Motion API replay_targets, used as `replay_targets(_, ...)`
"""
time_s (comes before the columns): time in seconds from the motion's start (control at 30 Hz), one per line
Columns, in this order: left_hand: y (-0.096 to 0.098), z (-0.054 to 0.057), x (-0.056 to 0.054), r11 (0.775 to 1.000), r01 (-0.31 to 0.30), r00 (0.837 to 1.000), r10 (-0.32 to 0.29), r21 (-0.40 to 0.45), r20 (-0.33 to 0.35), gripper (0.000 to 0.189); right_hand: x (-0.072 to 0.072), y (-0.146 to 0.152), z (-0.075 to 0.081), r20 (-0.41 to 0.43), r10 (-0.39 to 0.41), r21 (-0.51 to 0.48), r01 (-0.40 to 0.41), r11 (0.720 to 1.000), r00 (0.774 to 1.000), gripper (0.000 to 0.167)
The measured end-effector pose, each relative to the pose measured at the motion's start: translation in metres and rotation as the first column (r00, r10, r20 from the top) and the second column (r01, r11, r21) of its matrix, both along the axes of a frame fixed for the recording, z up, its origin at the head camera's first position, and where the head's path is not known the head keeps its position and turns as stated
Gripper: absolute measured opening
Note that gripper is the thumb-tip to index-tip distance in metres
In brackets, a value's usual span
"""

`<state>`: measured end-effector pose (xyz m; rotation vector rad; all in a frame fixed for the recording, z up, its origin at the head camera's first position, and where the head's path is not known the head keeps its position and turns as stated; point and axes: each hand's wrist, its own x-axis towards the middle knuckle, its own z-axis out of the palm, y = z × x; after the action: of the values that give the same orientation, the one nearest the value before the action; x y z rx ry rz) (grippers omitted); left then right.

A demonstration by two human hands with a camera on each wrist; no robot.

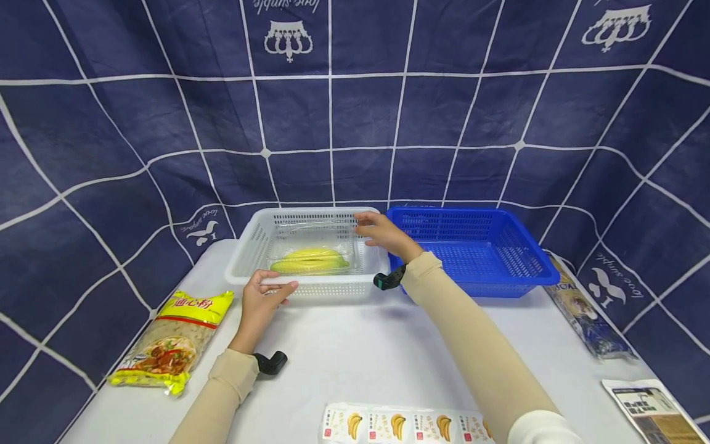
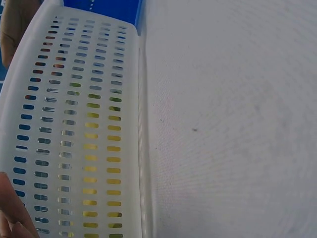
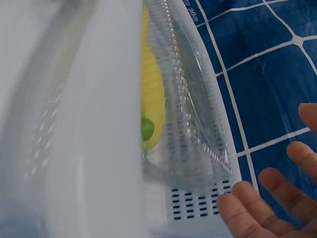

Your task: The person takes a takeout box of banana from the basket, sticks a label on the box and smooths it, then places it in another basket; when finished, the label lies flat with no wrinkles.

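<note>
Clear plastic pack [image 1: 316,242] with yellow produce [image 1: 310,261] lies inside the white basket [image 1: 244,246] on the worktop [image 1: 344,345], long axis running left to right, roughly parallel to the near rim [image 1: 333,280]. The left hand [image 1: 262,305] pinches that rim between thumb and fingers, to the near left of the pack. The right hand [image 1: 386,234], above the basket's right end, has its grip spread and empty; the pack lies to its left. The right hand appears nearer the pack's right end, with no wall between.
</note>
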<state>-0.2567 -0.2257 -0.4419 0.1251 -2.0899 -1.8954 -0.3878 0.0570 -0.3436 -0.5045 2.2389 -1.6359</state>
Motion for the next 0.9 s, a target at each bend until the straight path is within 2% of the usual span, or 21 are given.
replay_targets(0.2, -0.001, -0.001, -0.001, 1.000, -0.010, 1.000, 0.010, -0.006, -0.006, 0.044, -0.008, -0.017, 0.000, 0.086, 0.018, 0.035, -0.021, 0.999, 0.996, 0.063)
replay_targets(0.4, 0.000, -0.002, -0.002, 1.000, -0.016, 1.000, 0.016, -0.007, -0.006, 0.044, -0.015, -0.025, -0.004, 0.172, -0.050, 0.069, 0.039, 0.997, 0.984, 0.067)
replay_targets(0.5, 0.001, -0.002, -0.004, 1.000, -0.016, 1.000, 0.016, -0.007, -0.004, 0.044, -0.017, -0.025, -0.005, 0.215, -0.059, 0.078, 0.043, 0.996, 0.975, 0.068)
replay_targets(0.9, 0.000, -0.002, -0.004, 1.000, -0.016, 1.000, 0.016, -0.004, -0.008, 0.044, -0.020, -0.026, -0.002, 0.314, 0.018, 0.085, -0.047, 0.995, 0.949, 0.073)
